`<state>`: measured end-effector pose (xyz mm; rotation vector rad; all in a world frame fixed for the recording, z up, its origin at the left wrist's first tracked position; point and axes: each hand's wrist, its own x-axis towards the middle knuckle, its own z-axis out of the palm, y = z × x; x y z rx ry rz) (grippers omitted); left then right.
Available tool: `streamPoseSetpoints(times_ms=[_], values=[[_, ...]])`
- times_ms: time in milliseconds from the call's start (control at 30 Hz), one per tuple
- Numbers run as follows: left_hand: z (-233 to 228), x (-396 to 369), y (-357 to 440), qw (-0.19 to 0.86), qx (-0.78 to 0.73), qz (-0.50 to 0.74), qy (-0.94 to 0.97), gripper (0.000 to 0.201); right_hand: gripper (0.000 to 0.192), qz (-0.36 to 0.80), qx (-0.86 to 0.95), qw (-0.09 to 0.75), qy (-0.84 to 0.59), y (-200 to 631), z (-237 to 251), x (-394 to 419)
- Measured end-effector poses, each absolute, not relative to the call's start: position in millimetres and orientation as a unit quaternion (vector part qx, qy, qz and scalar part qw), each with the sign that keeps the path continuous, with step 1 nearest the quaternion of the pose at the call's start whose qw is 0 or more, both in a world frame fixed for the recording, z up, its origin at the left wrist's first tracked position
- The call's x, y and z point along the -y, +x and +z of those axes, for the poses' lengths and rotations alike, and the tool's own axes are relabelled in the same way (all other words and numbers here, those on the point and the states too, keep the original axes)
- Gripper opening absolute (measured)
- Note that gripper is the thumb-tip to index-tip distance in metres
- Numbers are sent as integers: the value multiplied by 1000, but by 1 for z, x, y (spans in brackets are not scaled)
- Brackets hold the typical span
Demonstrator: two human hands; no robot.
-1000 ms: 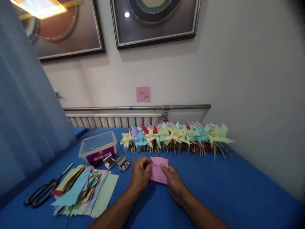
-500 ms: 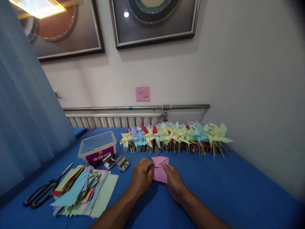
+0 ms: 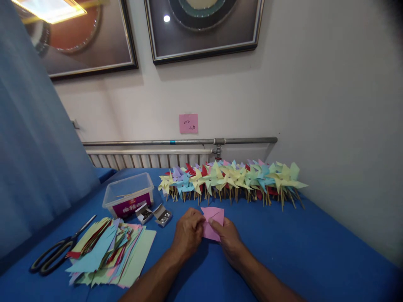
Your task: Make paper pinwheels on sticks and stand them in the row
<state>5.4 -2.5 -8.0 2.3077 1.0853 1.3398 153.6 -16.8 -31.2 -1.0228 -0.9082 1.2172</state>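
Observation:
A small square of pink paper (image 3: 214,231) with a diagonal cut is held up over the blue table between my two hands. My left hand (image 3: 189,230) is closed at the paper's left edge, fingertips pinched on it. From the right, my right hand (image 3: 229,240) grips the sheet, its thumb lying on the front near the middle and its fingers behind, mostly hidden. Beyond the hands stand many finished paper pinwheels (image 3: 231,178) on thin sticks, in yellow, green, blue, red and purple.
On the left lie black-handled scissors (image 3: 56,253) and a pile of cut coloured paper (image 3: 138,256). Behind it are two small open boxes of metal pins (image 3: 163,215) and a clear plastic tub (image 3: 108,203) with sticks inside. A blue curtain (image 3: 34,147) hangs at far left.
My right thumb has moved left and down across the pink paper, toward its middle. The paper has shifted very slightly right; my left hand stays at its left edge.

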Motion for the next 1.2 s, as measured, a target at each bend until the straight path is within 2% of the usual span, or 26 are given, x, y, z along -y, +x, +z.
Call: streamPoseSetpoints(times_ms=[200, 300, 400, 500, 567, 767, 1000, 1200], values=[[-5, 5, 4, 168, -374, 443, 797, 24, 41, 521, 376, 610, -463, 155, -36, 12], [-2, 4, 6, 219, -403, 464, 758, 13, 42, 520, 376, 613, -461, 156, -33, 13], [-2, -1, 8, 321, -469, 472, 674, 5, 40, 511, 382, 606, -475, 156, -28, 16], [-5, -6, 11, 460, -490, 452, 587, 16, 41, 501, 403, 590, -488, 155, -26, 18], [-6, -8, 13, 514, -486, 447, 547, 23, 40, 492, 419, 582, -494, 154, -28, 18], [-5, -8, 11, 534, -492, 462, 509, 33, 39, 491, 444, 571, -486, 153, -36, 17], [-3, -8, 11, 571, -493, 472, 457, 35, 33, 476, 453, 574, -489, 155, -28, 19], [-2, -8, 11, 569, -488, 480, 456, 35, 35, 478, 453, 574, -486, 154, -27, 18]])
